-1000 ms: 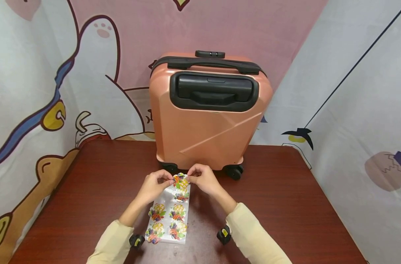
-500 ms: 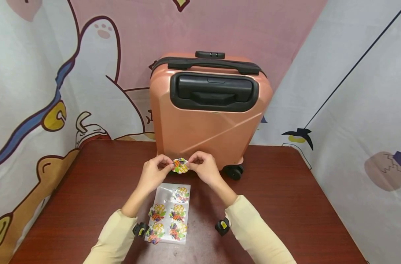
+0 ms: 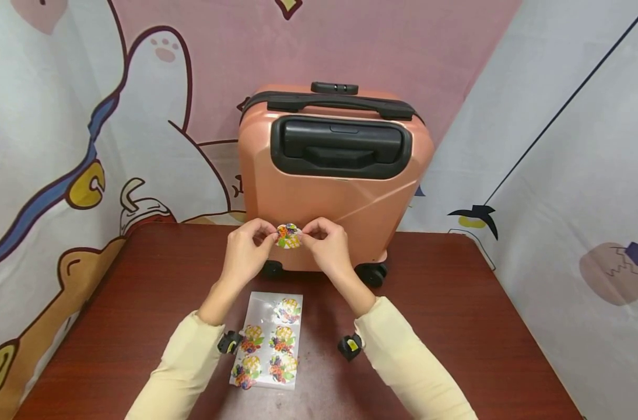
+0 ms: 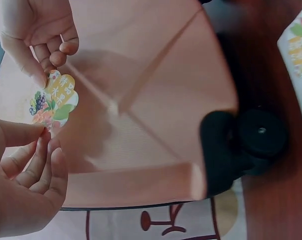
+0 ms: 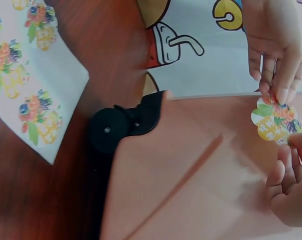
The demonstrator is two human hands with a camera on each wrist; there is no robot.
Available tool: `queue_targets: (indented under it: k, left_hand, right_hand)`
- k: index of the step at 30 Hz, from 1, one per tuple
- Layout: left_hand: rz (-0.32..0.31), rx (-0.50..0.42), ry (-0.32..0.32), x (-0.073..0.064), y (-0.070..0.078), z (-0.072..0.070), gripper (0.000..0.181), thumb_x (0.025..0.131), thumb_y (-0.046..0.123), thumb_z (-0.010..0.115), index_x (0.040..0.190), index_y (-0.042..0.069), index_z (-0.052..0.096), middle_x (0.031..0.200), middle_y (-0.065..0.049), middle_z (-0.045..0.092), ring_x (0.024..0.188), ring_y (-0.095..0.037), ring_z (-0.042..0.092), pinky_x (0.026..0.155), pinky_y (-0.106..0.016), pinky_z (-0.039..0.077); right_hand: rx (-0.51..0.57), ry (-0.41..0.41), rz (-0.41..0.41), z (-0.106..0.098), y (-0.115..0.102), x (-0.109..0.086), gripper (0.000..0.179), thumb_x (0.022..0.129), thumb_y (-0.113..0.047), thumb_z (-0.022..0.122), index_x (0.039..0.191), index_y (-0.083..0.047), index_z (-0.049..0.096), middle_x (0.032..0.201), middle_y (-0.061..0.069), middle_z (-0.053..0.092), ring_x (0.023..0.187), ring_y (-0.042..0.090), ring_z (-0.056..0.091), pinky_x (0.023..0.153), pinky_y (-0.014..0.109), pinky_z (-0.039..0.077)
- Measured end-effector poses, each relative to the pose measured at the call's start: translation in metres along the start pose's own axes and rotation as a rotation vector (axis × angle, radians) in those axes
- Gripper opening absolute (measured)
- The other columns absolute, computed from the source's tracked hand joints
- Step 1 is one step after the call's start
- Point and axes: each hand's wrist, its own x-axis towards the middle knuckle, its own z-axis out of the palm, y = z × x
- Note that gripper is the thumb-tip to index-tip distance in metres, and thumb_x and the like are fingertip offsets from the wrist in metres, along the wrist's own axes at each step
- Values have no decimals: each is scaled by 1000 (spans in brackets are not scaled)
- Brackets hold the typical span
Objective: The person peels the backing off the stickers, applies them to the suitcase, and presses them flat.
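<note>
A scalloped fruit sticker (image 3: 288,236) is held up in front of the lower face of a pink suitcase (image 3: 340,204). My left hand (image 3: 247,248) pinches its left edge between thumb and forefinger, and my right hand (image 3: 328,246) pinches the right edge. The left wrist view shows printed characters, grapes and leaves on the sticker (image 4: 53,101), with both hands at its rim. In the right wrist view the sticker (image 5: 276,121) appears close to the suitcase shell; whether it touches cannot be told. Below the hands, the sticker sheet (image 3: 263,309) lies on the table with several stickers still on it.
The suitcase stands upright at the back of the brown table (image 3: 429,326), its black caster wheels (image 3: 371,273) on the tabletop. A recessed black handle (image 3: 342,146) sits high on its face. Behind hangs a printed cloth (image 3: 193,87).
Both hands have lifted the sticker off the sheet and carried it up and forward to the suitcase's lower face. The sheet has stayed on the table.
</note>
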Motion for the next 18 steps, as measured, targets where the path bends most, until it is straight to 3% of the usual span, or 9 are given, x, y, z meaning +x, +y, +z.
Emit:
queue_targets:
  k: [18]
  left_hand:
    - [36,-26,102,27,17,-11,4,80,1,66,81,-1,63,74,-11,62,66,-21,58,60,-32,45]
  right_hand:
    - [-17,121,-96,2,-32,15,7,77,-4,70,75,0,65,67,7,60,59,15,51,52,22,41]
